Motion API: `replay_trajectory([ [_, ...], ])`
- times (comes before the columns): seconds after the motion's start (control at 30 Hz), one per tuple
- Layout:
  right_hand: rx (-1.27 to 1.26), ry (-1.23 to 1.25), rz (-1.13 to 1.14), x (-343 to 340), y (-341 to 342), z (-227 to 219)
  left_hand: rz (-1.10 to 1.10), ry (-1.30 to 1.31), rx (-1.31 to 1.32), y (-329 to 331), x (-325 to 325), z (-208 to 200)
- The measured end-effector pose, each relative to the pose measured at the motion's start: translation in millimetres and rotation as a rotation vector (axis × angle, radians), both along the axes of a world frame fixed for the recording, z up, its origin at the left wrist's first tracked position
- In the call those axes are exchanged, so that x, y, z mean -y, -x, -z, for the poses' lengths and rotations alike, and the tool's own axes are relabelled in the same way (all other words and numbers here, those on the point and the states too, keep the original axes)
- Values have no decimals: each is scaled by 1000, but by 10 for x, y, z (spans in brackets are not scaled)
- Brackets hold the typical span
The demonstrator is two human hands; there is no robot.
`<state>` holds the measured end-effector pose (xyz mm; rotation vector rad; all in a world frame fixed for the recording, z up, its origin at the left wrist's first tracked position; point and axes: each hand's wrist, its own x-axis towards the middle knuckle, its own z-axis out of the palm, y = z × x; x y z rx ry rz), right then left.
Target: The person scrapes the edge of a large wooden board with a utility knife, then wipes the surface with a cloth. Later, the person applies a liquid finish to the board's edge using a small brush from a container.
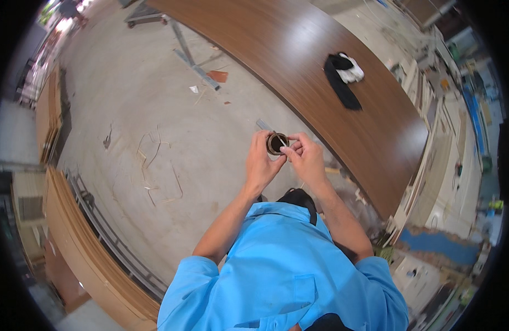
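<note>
My left hand (260, 165) is wrapped round the side of a small round pot (269, 143) with a brownish rim and a dark inside. Between the fingers of my right hand (308, 160) is a thin pale stick (282, 141), slanting over the pot's mouth; whether its tip touches what is inside I cannot tell. Some right-hand fingers rest at the pot's right rim. Both hands are in front of my body, left of the edge of a large brown wood-grain panel (298, 60).
A black and white cloth (345, 83) lies on the panel. Metal stand legs (196, 69) and an orange-brown scrap (217, 76) are on the floor beside it. Thin strips (146, 160) litter the concrete. Stacked boards (94, 243) stand at lower left; piled strips (417, 171) lie at right.
</note>
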<state>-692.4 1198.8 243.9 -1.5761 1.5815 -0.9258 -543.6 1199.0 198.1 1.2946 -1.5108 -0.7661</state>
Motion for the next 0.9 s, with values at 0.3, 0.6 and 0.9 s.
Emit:
replay_trajectory([
  [0.3, -264, 255, 246, -1045, 873, -371, 339, 47, 57, 684, -372, -38],
  [0.6, -691, 202, 232, -2070, 1451, -365, 559, 84, 225, 1473, -1253, -92],
  [0.9, -351, 136, 399, -3062, 1916, -172, 661, 23, 331, 1854, -1983, -166],
])
